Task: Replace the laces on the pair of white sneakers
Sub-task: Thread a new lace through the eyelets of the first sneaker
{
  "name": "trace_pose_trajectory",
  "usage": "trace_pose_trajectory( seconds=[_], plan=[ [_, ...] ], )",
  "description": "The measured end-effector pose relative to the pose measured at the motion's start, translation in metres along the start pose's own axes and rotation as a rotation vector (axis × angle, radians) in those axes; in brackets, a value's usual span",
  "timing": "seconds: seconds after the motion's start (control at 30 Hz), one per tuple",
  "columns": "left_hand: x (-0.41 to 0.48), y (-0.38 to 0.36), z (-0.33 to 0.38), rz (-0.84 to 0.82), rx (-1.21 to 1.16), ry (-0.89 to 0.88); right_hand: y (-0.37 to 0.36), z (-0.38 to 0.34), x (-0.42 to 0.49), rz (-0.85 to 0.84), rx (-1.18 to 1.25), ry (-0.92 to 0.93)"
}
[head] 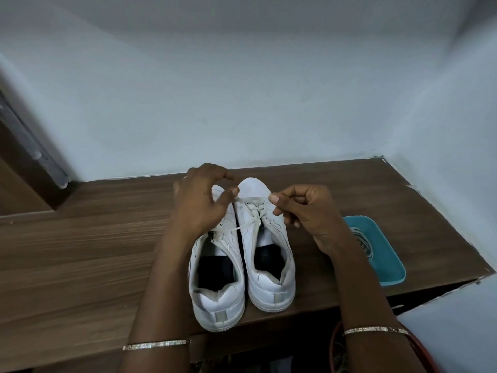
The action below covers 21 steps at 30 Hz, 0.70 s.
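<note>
Head view, hands: the left hand [200, 203] and the right hand [306, 211] are apart. Each pinches one end of a short stretch of the lace [254, 198], which is held taut between them.
Head view, task's thing: the lace runs above the toe end of the right sneaker [269, 281]. This sneaker stands against the left sneaker [220, 300], with both heels toward the person.
Unclear: I cannot tell whether this lace is coming out or going in.
Risk, tug: neither hand holds the shoe down, so a hard pull would likely drag or tip it.
Risk, snag: crossed lace lies bunched lower on the tongue, and pulling on one side could tighten it into a knot.
Risk, mix-up: a loose end from the left sneaker lies close by and could be picked up by mistake.
Edges: the heels sit near the front edge of the table [80, 251]. The teal tray [387, 273], with coiled laces [361, 242] inside, sits at the front right corner just beside the right forearm, where an elbow swing could knock it off.
Open room: bare tabletop lies to the left, while the wall [242, 103] closes the far side.
</note>
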<state>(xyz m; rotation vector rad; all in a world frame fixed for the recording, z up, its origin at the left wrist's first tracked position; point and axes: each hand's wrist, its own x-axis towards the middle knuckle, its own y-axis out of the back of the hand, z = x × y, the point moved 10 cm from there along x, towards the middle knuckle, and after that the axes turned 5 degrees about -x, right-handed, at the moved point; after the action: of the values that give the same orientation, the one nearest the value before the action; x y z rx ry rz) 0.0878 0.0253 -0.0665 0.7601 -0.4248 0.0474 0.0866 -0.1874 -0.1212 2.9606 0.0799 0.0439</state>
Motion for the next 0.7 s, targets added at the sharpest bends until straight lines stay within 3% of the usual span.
trace_pose_trajectory(
  seconds=[0.13,0.27,0.37,0.47,0.7],
  plan=[
    [-0.003,-0.025,0.031,-0.205,-0.252,-0.075,-0.024,-0.011,0.0,-0.075,0.113,0.052],
    [-0.003,-0.032,0.034,-0.217,-0.404,-0.049,-0.033,-0.019,-0.001,-0.156,0.295,0.083],
    [-0.002,-0.031,0.031,-0.204,-0.41,0.001,-0.027,-0.017,-0.001,-0.103,0.348,0.04],
    [-0.003,-0.029,0.025,-0.175,-0.31,0.043,-0.016,-0.013,-0.001,-0.012,0.204,0.036],
    [-0.002,-0.027,0.014,-0.149,-0.217,0.122,0.001,-0.005,-0.002,0.003,-0.067,0.018]
  ],
)
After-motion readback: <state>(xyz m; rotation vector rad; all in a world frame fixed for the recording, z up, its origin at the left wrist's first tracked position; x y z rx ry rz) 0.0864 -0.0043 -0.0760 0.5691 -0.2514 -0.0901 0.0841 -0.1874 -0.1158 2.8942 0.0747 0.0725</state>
